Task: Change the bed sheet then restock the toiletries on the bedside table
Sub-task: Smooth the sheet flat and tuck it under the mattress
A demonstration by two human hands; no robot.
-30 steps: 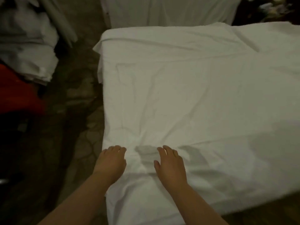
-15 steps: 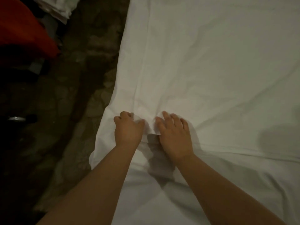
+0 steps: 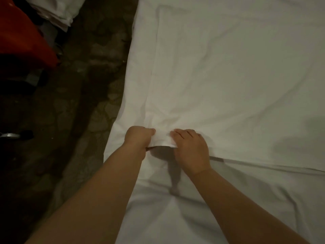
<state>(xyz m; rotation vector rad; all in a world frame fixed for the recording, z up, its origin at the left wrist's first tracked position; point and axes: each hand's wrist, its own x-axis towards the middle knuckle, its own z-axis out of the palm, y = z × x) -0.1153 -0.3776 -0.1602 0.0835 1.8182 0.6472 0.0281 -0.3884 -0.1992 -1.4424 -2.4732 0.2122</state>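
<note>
White bed sheet (image 3: 228,76) spread over the bed from 12 to 5 o'clock, left hand (image 3: 138,138) with a clenched grip on its near edge, right hand (image 3: 190,148) pinching that edge just beside it, patterned carpet (image 3: 84,106) at 9 o'clock, red fabric (image 3: 22,36) at 10 o'clock

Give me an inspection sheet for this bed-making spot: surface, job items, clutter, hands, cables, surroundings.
Surface: bed, covered in white.
Job's things: white sheet spread over the bed, creased, its near edge lifted; toiletries, nothing seen.
Clutter: white linen pile and a red item on the floor.
Hands: left hand and right hand both grip the sheet's edge.
Cables: nothing seen.
Surroundings: dark patterned floor left of the bed; dim light.
</note>
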